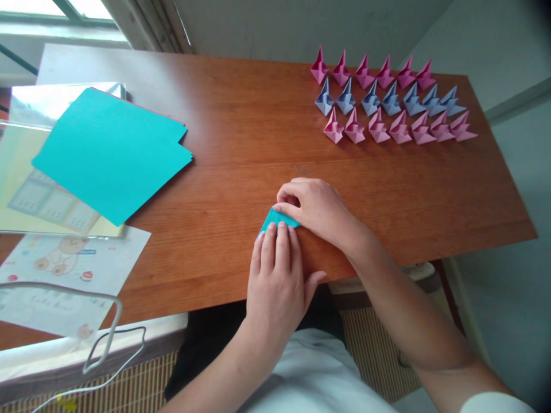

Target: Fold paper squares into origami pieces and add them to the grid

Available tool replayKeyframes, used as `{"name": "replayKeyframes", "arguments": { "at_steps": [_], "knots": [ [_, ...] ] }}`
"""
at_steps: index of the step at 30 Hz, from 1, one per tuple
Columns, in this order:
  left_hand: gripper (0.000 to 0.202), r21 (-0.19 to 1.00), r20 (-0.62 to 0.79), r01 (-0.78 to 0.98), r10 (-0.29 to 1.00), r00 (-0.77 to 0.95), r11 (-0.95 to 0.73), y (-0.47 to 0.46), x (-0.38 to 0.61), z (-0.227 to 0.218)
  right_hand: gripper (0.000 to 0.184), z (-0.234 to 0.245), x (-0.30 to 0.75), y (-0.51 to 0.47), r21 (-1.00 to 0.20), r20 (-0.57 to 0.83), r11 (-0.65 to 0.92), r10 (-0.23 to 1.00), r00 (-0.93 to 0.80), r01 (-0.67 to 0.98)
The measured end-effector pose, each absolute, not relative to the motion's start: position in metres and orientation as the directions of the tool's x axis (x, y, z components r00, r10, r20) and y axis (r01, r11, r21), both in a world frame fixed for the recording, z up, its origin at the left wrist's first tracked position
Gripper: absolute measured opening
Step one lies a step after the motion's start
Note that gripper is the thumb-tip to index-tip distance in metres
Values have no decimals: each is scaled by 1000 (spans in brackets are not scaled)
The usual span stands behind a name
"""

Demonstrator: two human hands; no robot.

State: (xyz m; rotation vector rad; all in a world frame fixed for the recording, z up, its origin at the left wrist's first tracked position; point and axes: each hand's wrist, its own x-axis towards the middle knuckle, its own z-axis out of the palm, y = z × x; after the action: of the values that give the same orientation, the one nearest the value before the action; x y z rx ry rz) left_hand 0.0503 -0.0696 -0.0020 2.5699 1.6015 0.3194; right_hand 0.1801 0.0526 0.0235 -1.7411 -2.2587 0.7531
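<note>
A small folded piece of turquoise paper (280, 217) lies on the wooden table in front of me, partly covered by my fingers. My left hand (278, 267) rests flat over its near part, fingers stretched out side by side and thumb apart. At the paper's far corner is my right hand (317, 205), with thumb and forefinger pinched together on the edge. The underside of the paper and its near end are hidden beneath my left hand.
Rows of pointed folded-paper figures in magenta (364, 74), blue (371, 102) and pink (379, 129) stand at the back right. To the left, turquoise sheets (112, 152) lie on a clear folder (86, 229), beside a bear-printed sheet (112, 258) and a grey bent rod (64, 289).
</note>
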Motion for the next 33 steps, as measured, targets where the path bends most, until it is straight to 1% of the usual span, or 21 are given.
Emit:
{"name": "replayKeyframes", "arguments": {
  "at_steps": [5, 11, 14, 18, 21, 25, 29, 31, 33],
  "knots": [
    [79, 259, 77, 896, 932, 354, -361, -68, 60, 2, 9, 23, 182, 53, -527, -160, 182, 938, -307, 830],
    [90, 307, 8, 911, 957, 289, -277, -65, 70, 9, 10, 18, 184, 52, -555, -123, 205, 938, -324, 806],
    [89, 300, 5, 915, 960, 281, -269, -66, 71, 10, 13, 12, 189, 46, -592, -38, 254, 939, -342, 764],
    [84, 274, 42, 912, 951, 306, -305, -68, 66, 7, 20, 1, 201, 24, -633, 147, 347, 931, -333, 691],
    [80, 242, 81, 894, 926, 369, -378, -67, 58, 6, 24, -5, 210, -2, -570, 235, 391, 921, -312, 723],
    [75, 179, 122, 869, 887, 446, -461, -63, 45, 5, 35, -10, 214, -34, -453, 256, 392, 917, -305, 801],
    [72, 127, 142, 825, 834, 534, -550, -58, 31, 5, 40, -11, 215, -48, -284, 221, 395, 914, -341, 874],
    [65, 109, 139, 806, 812, 567, -582, -56, 23, 4, 42, -11, 215, -49, -239, 204, 399, 912, -356, 885],
    [60, 97, 139, 789, 793, 592, -606, -55, 14, 3, 42, -10, 215, -49, -221, 196, 397, 913, -358, 891]
  ]
}}
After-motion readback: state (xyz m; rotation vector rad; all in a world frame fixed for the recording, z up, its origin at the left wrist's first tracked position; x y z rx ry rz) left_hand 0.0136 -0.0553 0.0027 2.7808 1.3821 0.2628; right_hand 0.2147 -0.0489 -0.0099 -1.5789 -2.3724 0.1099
